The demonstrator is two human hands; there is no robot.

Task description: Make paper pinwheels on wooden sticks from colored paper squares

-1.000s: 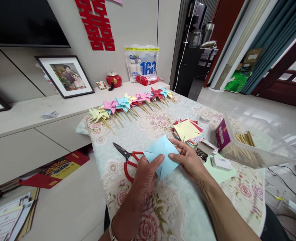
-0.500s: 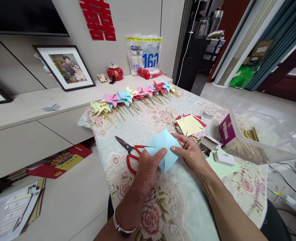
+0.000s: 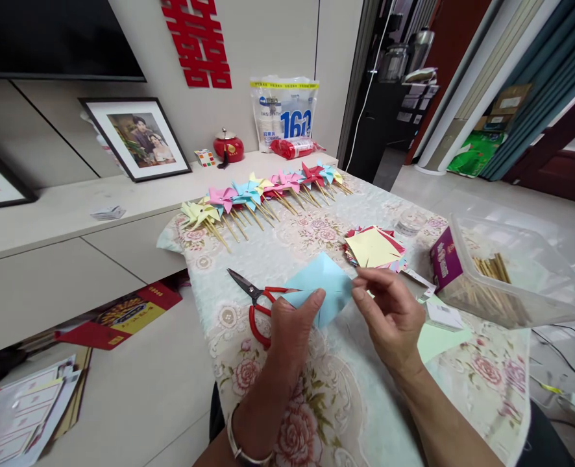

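Head view is showing the left hand (image 3: pixel 291 327) at lower centre, palm down, with its thumb lying over the near corner of a light blue paper square (image 3: pixel 322 287) and the other fingers hidden beneath, so it is pinching that sheet just above the flowered surface (image 3: pixel 346 402). Right of it, the right hand (image 3: pixel 389 310) is hovering with wrist bent, thumb and forefinger pressed together at the sheet's right edge; whether they are actually nipping the paper or only touching it is hard to tell. Red scissors (image 3: pixel 257 303) are lying just left of the sheet, blades pointing to the upper left. Beyond the right hand, a stack of coloured paper squares (image 3: pixel 374 248) is waiting, and a clear box of wooden sticks (image 3: pixel 501 275) is standing at the right edge. Farther up, a row of finished pinwheels (image 3: pixel 263 194) is stretching across the surface. Judging by this, many pinwheels are done, the blue one is barely begun, unfolded and stickless, and a good pile is remaining.
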